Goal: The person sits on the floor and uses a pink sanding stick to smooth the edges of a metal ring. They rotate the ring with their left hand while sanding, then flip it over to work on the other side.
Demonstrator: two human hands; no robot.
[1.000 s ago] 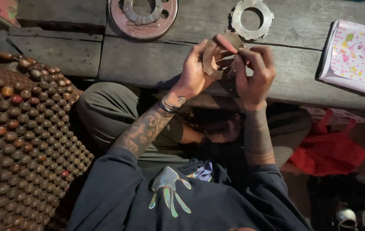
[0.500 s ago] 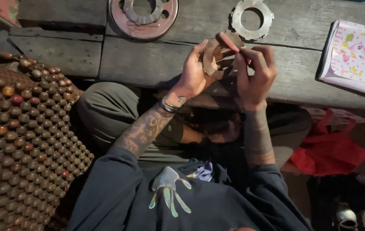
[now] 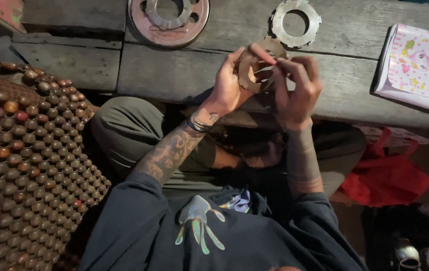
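My left hand [image 3: 227,88] and my right hand [image 3: 295,93] together hold a flat brownish ring-shaped plate [image 3: 248,70] with a toothed edge, raised over my lap in front of a wooden bench [image 3: 174,65]. The left hand's fingers curl around the ring's left rim. The right hand's fingers pinch its right side, and part of the ring is hidden behind them. A second ring may be stacked behind it; I cannot tell.
On the bench lie a rusty round disc with an inner ring [image 3: 169,17] and a silver notched ring [image 3: 295,22]. A pink dotted notebook [image 3: 418,68] sits at the right. A wooden bead mat [image 3: 18,160] lies left; red cloth [image 3: 385,175] right.
Both hands have shifted slightly with the ring, and the fingers have adjusted their hold on it. The items on the bench have not moved.
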